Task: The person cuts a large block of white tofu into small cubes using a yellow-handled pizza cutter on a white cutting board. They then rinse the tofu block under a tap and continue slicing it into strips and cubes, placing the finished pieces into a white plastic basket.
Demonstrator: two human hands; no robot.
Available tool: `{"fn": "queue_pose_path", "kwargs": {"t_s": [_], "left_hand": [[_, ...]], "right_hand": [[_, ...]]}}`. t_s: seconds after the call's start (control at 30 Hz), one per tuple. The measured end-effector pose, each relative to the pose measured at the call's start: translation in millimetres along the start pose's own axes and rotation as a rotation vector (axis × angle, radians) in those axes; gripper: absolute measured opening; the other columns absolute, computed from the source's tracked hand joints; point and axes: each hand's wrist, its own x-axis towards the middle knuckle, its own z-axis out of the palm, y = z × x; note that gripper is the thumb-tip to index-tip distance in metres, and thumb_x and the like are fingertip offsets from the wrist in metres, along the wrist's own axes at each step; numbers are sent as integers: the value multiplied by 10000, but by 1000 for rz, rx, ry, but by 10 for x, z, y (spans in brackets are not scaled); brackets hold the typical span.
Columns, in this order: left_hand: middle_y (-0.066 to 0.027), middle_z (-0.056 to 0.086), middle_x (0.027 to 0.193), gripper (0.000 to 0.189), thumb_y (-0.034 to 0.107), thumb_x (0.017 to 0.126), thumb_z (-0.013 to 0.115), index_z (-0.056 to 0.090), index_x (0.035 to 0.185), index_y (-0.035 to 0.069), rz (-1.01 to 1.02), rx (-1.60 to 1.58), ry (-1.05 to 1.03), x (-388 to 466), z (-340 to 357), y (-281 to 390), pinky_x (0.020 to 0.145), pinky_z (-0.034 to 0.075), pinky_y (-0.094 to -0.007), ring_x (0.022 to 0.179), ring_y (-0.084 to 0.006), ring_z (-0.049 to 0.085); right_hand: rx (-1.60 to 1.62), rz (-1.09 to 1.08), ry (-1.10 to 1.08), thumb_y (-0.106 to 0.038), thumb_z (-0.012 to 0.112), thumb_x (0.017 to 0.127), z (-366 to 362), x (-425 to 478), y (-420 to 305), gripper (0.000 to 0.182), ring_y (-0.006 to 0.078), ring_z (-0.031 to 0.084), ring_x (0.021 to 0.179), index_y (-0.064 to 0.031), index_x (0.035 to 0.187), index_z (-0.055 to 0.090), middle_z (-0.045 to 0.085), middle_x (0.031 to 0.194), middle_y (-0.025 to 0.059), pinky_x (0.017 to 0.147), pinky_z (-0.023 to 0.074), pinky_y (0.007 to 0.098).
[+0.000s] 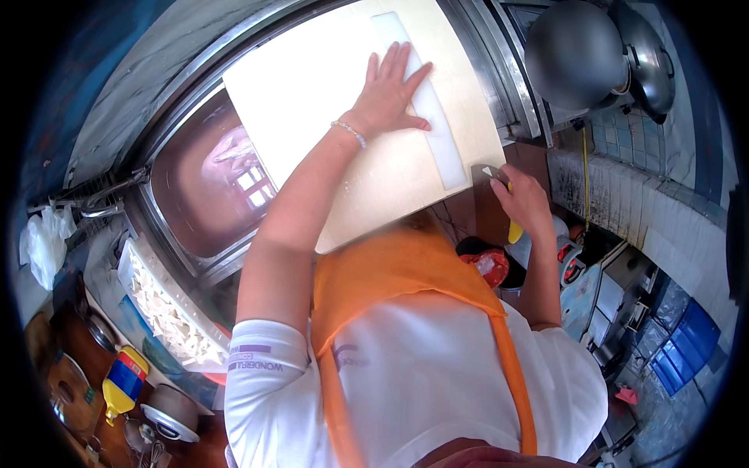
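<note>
A long, flat white strip, slightly translucent like a slab of jelly, lies on a pale cutting board. My left hand is spread flat at the strip's left side, its fingertips and thumb reaching onto it. A beaded bracelet circles that wrist. Beyond the board's near right corner, my right hand grips a broad-bladed knife with a yellow handle. The blade hangs off the board, and a small white bit shows near its top. Glare washes out the board's far left part.
The board lies across a steel sink holding murky liquid. A white basket of cut white strips stands at left, near a yellow bottle and a lidded pot. A large wok lid is at upper right. Below the knife sits a red plastic bag.
</note>
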Motion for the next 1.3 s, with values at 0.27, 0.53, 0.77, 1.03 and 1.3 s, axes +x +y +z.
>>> {"fn": "queue_pose_path", "kwargs": {"t_s": [0.27, 0.53, 0.77, 1.03, 1.3], "left_hand": [[-288, 59, 1620, 1296, 772, 641, 723, 200, 1570, 36, -181, 158, -166, 75, -88, 92, 1206, 58, -577, 1524, -401, -7], [-285, 62, 1622, 1292, 772, 652, 715, 186, 1573, 36, -199, 178, -185, 64, -146, 139, 1199, 67, -588, 1526, -397, -2], [-269, 68, 1630, 1276, 768, 665, 707, 184, 1575, 43, -190, 187, -150, 76, -114, 121, 1201, 71, -585, 1530, -380, 14], [-234, 112, 1633, 1258, 785, 652, 706, 224, 1571, 74, -180, 233, -120, 86, -23, 130, 1198, 106, -590, 1530, -358, 58], [-242, 139, 1625, 1246, 770, 644, 726, 252, 1563, 75, -167, 204, -88, 78, 3, 99, 1181, 125, -616, 1527, -367, 74]], "right_hand": [[11, -14, 0, -259, 612, 911, -23, 10, -49, 257, 442, 627, 901, -26, 1022, 617, 667, 883, 220, 770, 491, 528], [8, -68, 59, -259, 614, 914, -6, 2, -21, 243, 444, 616, 863, -36, 1010, 597, 649, 841, 213, 729, 474, 517], [-24, -34, 36, -248, 574, 922, 10, -6, -67, 224, 442, 628, 923, -29, 971, 581, 674, 982, 194, 795, 497, 544], [-173, -46, 106, -200, 565, 923, 143, -178, -158, 165, 368, 677, 836, -37, 933, 586, 678, 927, 159, 741, 541, 484], [-148, -67, 105, -170, 558, 915, 345, -277, -170, 149, 355, 681, 831, -25, 921, 592, 681, 908, 164, 738, 542, 469]]}}
